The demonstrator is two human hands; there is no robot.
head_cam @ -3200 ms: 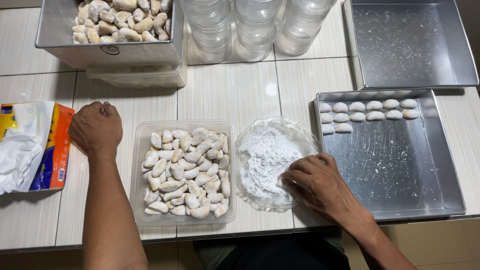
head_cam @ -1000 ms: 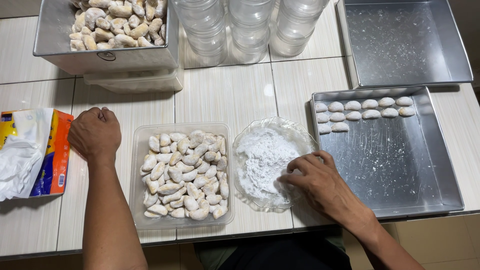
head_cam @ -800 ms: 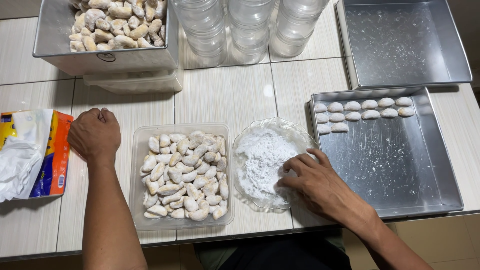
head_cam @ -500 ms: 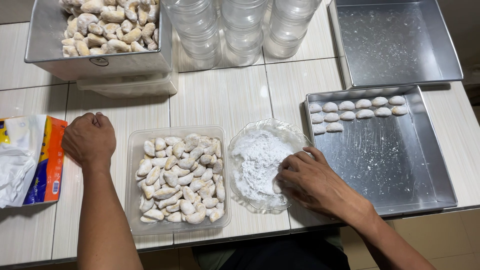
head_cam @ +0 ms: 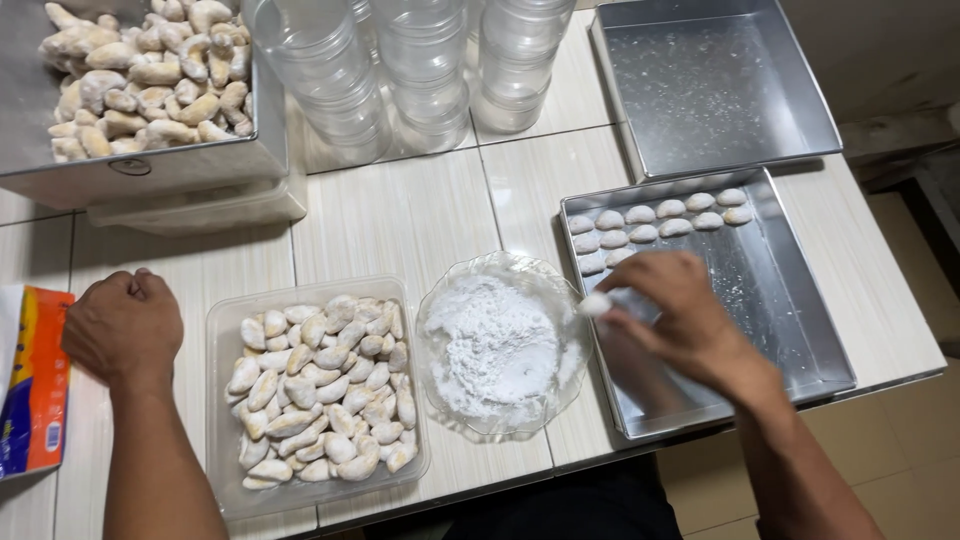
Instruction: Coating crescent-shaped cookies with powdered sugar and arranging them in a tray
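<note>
My right hand (head_cam: 672,310) pinches a small sugar-coated cookie (head_cam: 595,303) just above the right rim of the glass bowl of white powder (head_cam: 500,345), over the left edge of the nearer metal tray (head_cam: 770,300). Two short rows of coated cookies (head_cam: 655,220) lie at that tray's far end. My left hand (head_cam: 125,325) rests as a closed fist on the table, left of the clear plastic tub of uncoated crescent cookies (head_cam: 320,385).
A second metal tray (head_cam: 715,85) sits behind the first. Stacked clear plastic jars (head_cam: 420,60) stand at the back centre. A metal pan of more cookies (head_cam: 140,80) rests on a plastic lid at back left. An orange packet (head_cam: 30,385) lies far left.
My right hand lifted out of the powder bowl with a coated cookie and moved right toward the tray. The camera view shifted closer; my left fist stayed put.
</note>
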